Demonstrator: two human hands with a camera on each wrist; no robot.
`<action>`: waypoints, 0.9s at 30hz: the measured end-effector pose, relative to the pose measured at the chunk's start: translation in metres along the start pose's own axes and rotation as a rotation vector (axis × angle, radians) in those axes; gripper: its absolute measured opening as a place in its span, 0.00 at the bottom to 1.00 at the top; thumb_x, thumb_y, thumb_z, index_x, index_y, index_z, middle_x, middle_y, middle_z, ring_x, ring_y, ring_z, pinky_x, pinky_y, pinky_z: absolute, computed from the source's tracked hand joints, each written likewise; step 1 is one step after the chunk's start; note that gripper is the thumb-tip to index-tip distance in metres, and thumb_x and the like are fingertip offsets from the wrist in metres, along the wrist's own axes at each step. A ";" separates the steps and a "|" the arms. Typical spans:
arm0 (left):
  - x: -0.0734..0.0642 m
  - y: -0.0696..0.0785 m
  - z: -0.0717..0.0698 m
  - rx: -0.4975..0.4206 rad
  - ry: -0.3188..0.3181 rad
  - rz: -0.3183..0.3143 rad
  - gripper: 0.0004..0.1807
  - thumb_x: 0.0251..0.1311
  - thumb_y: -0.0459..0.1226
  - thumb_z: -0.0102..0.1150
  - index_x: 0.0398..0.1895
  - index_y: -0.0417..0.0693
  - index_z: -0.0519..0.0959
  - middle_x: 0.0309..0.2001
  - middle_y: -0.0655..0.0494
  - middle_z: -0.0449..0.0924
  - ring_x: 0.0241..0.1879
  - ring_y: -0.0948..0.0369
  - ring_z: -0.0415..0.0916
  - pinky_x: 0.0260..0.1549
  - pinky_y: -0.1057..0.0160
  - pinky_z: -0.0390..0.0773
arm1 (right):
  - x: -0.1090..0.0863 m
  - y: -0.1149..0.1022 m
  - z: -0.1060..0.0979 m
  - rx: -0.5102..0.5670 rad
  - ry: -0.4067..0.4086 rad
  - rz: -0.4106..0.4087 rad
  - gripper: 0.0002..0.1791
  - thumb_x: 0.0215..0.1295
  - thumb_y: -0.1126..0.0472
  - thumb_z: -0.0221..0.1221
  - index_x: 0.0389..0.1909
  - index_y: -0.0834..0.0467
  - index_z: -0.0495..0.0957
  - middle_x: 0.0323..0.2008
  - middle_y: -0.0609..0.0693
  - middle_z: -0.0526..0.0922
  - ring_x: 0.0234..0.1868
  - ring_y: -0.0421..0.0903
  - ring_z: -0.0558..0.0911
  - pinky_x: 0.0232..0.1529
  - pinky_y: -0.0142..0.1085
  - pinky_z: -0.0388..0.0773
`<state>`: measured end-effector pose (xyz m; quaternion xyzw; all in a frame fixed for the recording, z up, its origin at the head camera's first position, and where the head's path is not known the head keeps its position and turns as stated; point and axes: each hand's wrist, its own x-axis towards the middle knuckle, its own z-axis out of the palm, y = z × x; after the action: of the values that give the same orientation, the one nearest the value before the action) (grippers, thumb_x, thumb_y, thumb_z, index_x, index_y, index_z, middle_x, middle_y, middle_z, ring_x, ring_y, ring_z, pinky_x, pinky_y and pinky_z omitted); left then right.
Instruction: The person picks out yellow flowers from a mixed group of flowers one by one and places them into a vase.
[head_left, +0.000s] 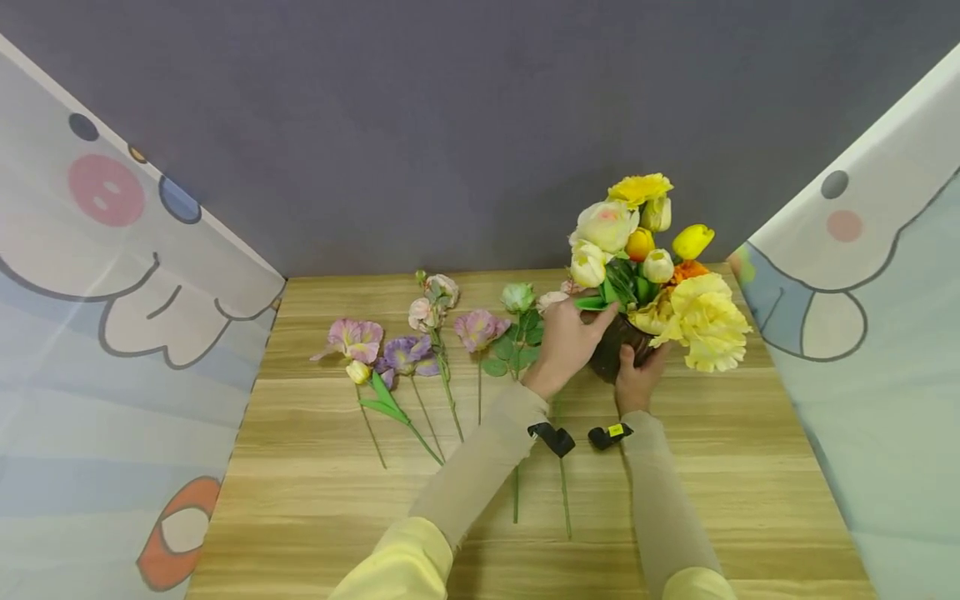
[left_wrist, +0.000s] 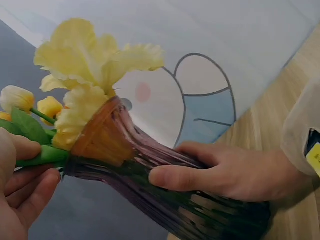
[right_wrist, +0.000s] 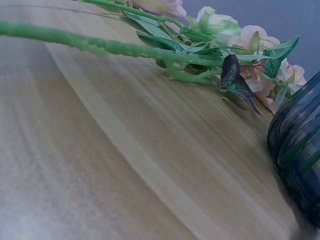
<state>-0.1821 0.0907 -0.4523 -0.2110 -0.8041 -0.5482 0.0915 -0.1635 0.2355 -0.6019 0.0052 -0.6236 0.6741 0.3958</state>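
Note:
My right hand [head_left: 639, 379] grips the side of a dark ribbed glass vase [left_wrist: 125, 182], thumb and fingers round it. At the vase's mouth my left hand [head_left: 566, 342] pinches a green leafy flower stem [left_wrist: 45, 156] between thumb and fingers. Yellow and white tulips [head_left: 658, 266], a large pale rose-like bloom [head_left: 606, 225] and a big ruffled yellow flower [head_left: 708, 321] stand out of the vase. Green stems show through the glass in the right wrist view, where the vase's lower part [right_wrist: 300, 155] sits at the right edge.
Left of the vase, loose artificial flowers lie on the wooden table [head_left: 300, 517]: purple blooms [head_left: 408, 354], a yellow tulip [head_left: 357, 372], a pink spray [head_left: 423, 314] and a green rose [head_left: 517, 297]. A grey wall [head_left: 450, 150] rises behind; cartoon-printed sheets [head_left: 885, 400] flank both sides.

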 end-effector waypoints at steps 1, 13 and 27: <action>0.000 -0.001 0.001 -0.006 0.006 -0.001 0.13 0.71 0.38 0.65 0.51 0.40 0.86 0.43 0.48 0.90 0.36 0.63 0.89 0.35 0.79 0.80 | 0.000 0.000 0.000 0.001 -0.004 0.001 0.58 0.61 0.39 0.70 0.79 0.67 0.53 0.78 0.60 0.62 0.79 0.49 0.61 0.81 0.43 0.51; -0.006 -0.008 0.003 -0.091 -0.019 -0.030 0.15 0.69 0.41 0.67 0.53 0.42 0.85 0.41 0.50 0.90 0.31 0.68 0.86 0.33 0.78 0.81 | -0.001 -0.001 0.000 0.003 -0.010 -0.011 0.59 0.60 0.38 0.70 0.79 0.67 0.53 0.78 0.60 0.61 0.79 0.49 0.60 0.81 0.43 0.51; -0.053 -0.035 -0.020 -0.132 -0.064 0.031 0.19 0.74 0.39 0.61 0.62 0.39 0.76 0.41 0.48 0.87 0.36 0.62 0.85 0.38 0.73 0.83 | -0.001 0.002 -0.002 -0.006 0.006 0.009 0.59 0.62 0.41 0.71 0.79 0.70 0.51 0.78 0.62 0.61 0.79 0.49 0.60 0.81 0.41 0.50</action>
<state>-0.1517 0.0484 -0.4942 -0.2464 -0.7652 -0.5917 0.0601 -0.1626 0.2366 -0.6046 -0.0010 -0.6244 0.6740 0.3948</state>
